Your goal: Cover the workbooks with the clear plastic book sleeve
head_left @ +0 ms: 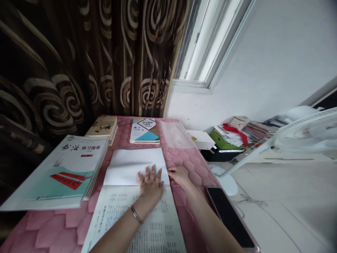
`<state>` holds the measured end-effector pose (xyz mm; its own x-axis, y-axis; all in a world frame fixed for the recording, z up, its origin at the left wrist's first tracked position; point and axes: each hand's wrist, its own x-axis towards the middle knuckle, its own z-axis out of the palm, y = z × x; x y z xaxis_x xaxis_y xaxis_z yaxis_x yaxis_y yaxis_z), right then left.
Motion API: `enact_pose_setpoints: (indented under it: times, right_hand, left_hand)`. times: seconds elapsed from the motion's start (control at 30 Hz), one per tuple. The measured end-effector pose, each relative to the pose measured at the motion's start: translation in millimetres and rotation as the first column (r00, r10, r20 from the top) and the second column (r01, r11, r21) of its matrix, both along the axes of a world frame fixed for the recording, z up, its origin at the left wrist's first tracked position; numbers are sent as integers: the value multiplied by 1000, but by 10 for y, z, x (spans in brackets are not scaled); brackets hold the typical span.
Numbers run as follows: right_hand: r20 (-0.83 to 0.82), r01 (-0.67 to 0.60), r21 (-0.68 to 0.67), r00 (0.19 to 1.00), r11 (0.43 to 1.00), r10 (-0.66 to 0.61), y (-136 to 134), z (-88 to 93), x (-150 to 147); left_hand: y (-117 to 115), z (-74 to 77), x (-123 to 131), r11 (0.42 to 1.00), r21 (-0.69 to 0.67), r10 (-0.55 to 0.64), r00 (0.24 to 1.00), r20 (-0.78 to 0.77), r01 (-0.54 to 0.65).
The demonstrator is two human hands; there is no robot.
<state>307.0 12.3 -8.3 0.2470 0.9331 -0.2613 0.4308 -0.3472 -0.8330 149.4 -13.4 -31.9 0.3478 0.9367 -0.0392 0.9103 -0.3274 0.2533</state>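
A printed book (123, 214) lies open on the pink tabletop, with a blank white sheet (122, 167) across its far part. Flat on the sheet and the top of the printed page, my left hand (150, 184) has its fingers spread; a silver bangle circles that wrist. My right hand (180, 175) is at the sheet's right edge, fingers closed in a pinch on that edge.
Calligraphy workbooks (65, 168) are piled at left, with a smaller stack of books (102, 126) behind. A math book (144, 130) and a clear plastic sheet (175, 133) lie at the back. A phone (229, 218) rests along the right edge, near a white fan (289, 137).
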Motion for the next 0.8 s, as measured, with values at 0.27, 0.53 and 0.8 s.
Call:
enact_pose_setpoints:
  times: [0.27, 0.53, 0.8]
  right_hand:
    - [-66, -65, 41, 995, 997, 68, -27, -17, 24]
    - [6, -3, 25, 1000, 1000, 3, 3, -134, 62]
    - [548, -250, 437, 836, 864, -35, -103, 158, -455]
  left_hand:
    - [39, 4, 16, 1000, -22, 12, 1000, -25, -12]
    - [-83, 294, -320, 994, 101, 33, 999, 31, -36]
    - [-208, 312, -1293, 729, 269, 576, 776, 255, -630]
